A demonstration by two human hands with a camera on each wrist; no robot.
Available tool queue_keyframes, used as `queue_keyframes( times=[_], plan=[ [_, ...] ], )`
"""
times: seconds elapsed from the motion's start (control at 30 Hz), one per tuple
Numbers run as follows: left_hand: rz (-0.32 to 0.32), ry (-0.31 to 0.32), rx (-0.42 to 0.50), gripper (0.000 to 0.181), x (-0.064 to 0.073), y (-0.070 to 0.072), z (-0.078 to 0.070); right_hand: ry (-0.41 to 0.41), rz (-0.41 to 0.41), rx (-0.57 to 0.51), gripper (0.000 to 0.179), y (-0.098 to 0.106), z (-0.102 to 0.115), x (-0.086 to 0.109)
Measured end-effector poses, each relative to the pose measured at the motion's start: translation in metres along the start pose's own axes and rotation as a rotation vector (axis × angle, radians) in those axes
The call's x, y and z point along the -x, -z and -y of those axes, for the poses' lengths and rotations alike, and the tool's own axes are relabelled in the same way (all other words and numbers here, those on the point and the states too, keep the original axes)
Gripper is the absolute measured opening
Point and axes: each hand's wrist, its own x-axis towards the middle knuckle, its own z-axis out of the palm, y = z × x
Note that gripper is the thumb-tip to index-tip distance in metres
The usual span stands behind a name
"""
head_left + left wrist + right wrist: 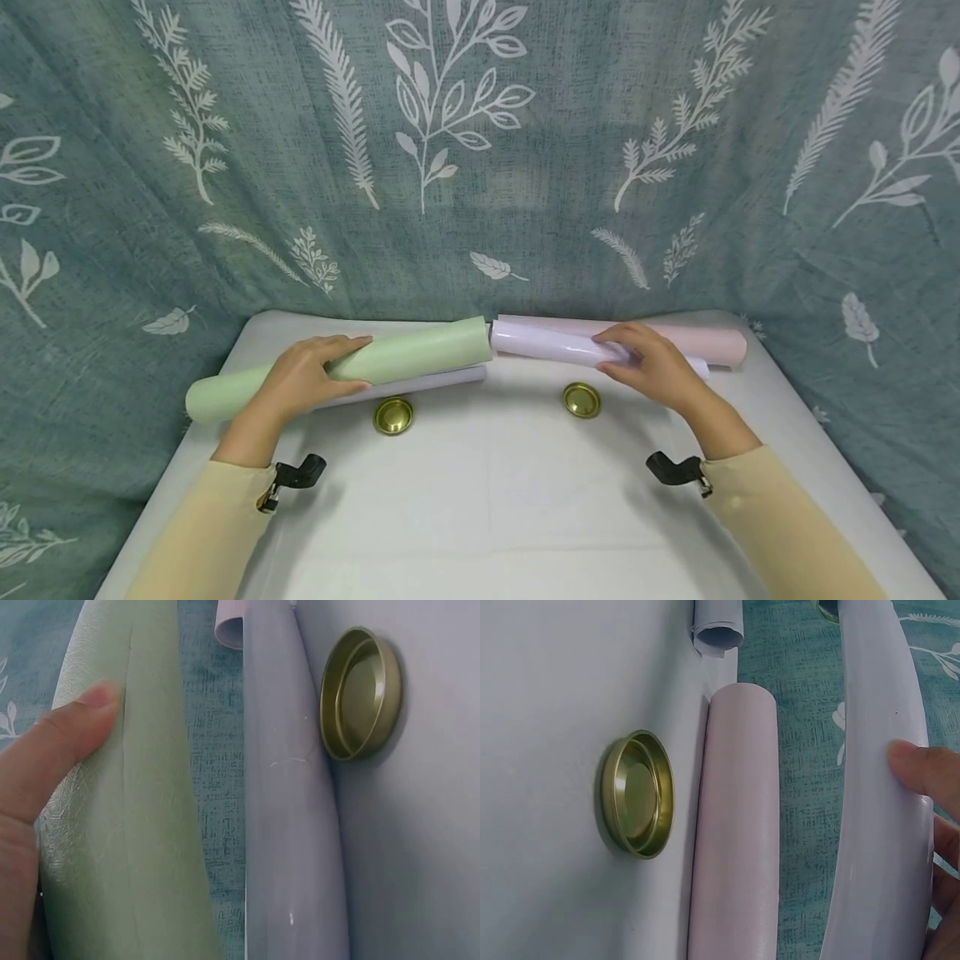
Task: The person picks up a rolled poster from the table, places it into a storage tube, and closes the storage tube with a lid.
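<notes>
My left hand (300, 375) grips a long pale green paper roll (420, 343) held over the back left of the table, thumb pressed along its side in the left wrist view. Under and in front of it, a pale lavender roll (442, 380) lies on the table. With my right hand (654, 368) I hold a glossy whitish-lavender roll (881, 802), fingers curled round it. A pale pink roll (739, 802) lies on the table below that one. In the head view, the inner ends of the green and whitish rolls come close together near the middle.
Two round shallow gold-coloured lids, a left one (393, 415) and a right one (582, 400), sit on the white-covered table (487, 500) in front of the rolls. A teal leaf-patterned curtain (555, 167) hangs behind and along both sides.
</notes>
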Motion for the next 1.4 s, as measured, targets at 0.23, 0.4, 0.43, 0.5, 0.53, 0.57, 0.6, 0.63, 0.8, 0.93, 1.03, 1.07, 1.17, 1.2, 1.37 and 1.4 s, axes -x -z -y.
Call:
queue_keyframes(
  times=[0.23,0.4,0.43,0.5,0.53,0.57,0.6,0.63,0.8,0.93,1.03,1.07,1.17,1.2,1.37,1.4],
  plan=[
    [0.025,0.013,0.042,0.072,0.0,-0.004,-0.004,0.056,0.038,-0.035,0.041,-0.007,0.003,-0.005],
    [0.022,0.002,0.063,0.072,-0.001,-0.007,-0.008,0.05,0.068,-0.061,0.041,-0.01,0.008,-0.009],
    [0.023,0.004,0.068,0.073,-0.001,-0.008,-0.008,0.048,0.073,-0.065,0.041,-0.011,0.008,-0.009],
    [0.031,0.018,0.082,0.073,-0.001,-0.009,-0.01,0.044,0.075,-0.067,0.041,-0.012,0.009,-0.011],
    [0.036,0.028,0.091,0.073,-0.001,-0.009,-0.01,0.047,0.074,-0.067,0.04,-0.012,0.009,-0.012],
    [0.039,0.039,0.1,0.073,-0.001,-0.009,-0.011,0.05,0.071,-0.069,0.04,-0.013,0.009,-0.013],
    [0.041,0.049,0.107,0.073,-0.001,-0.009,-0.011,0.056,0.068,-0.068,0.04,-0.013,0.01,-0.013],
    [0.043,0.054,0.112,0.073,0.0,-0.009,-0.011,0.061,0.062,-0.064,0.04,-0.014,0.01,-0.014],
    [0.055,0.075,0.12,0.074,0.0,-0.008,-0.009,0.098,0.038,-0.049,0.039,-0.015,0.011,-0.019],
    [0.073,0.089,0.115,0.075,0.001,-0.008,-0.01,0.091,0.055,-0.048,0.039,-0.015,0.013,-0.023],
    [0.082,0.089,0.105,0.075,0.0,-0.009,-0.012,0.077,0.077,-0.061,0.039,-0.015,0.015,-0.024],
    [0.084,0.086,0.099,0.075,-0.001,-0.009,-0.013,0.075,0.086,-0.065,0.039,-0.016,0.016,-0.025],
    [0.092,0.074,0.075,0.075,-0.002,-0.011,-0.015,0.073,0.102,-0.064,0.038,-0.018,0.017,-0.025],
    [0.094,0.07,0.068,0.075,-0.003,-0.011,-0.016,0.076,0.106,-0.063,0.038,-0.018,0.017,-0.026],
    [0.106,0.052,0.049,0.073,-0.005,-0.014,-0.019,0.084,0.116,-0.071,0.037,-0.021,0.02,-0.027],
    [0.107,0.049,0.048,0.073,-0.005,-0.015,-0.019,0.085,0.118,-0.07,0.037,-0.022,0.02,-0.027]
  ],
)
